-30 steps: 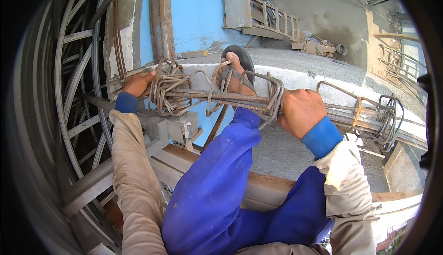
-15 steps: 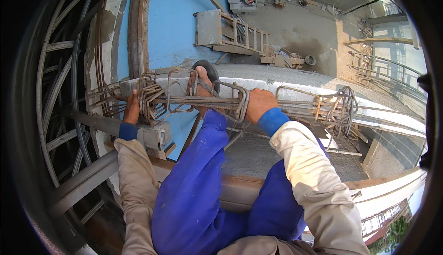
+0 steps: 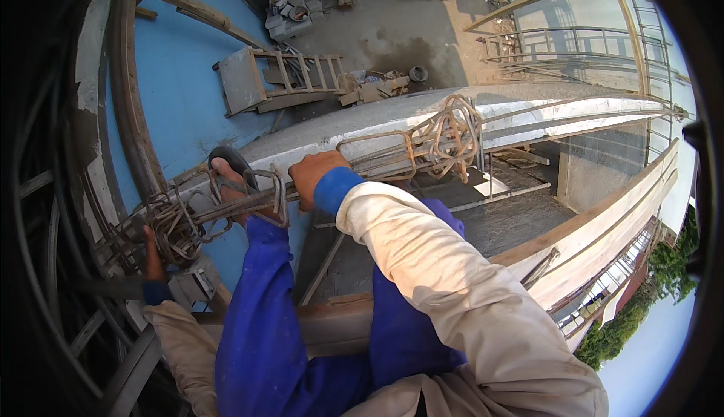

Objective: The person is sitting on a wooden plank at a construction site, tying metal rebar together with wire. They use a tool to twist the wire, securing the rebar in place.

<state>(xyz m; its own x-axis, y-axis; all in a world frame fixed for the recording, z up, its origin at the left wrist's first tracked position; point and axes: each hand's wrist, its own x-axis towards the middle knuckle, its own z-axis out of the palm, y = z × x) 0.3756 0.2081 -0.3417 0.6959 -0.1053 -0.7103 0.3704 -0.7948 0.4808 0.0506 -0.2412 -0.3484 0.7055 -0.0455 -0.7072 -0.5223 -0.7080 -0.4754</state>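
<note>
Your right hand grips the rebar bundle by the white ledge.
Its fingers wrap tightly around the bars, between one bent stirrup and the right-hand stirrup cluster; your left hand is beside the left-hand stirrup cluster, but I cannot tell how far its fingers are closed or whether they hold anything. The bundle slants along the ledge, crossing your sandalled foot. On the floor below you, a bucket is near scattered rubble, and a round container is among pale blocks; their contents are too small to make out.
</note>
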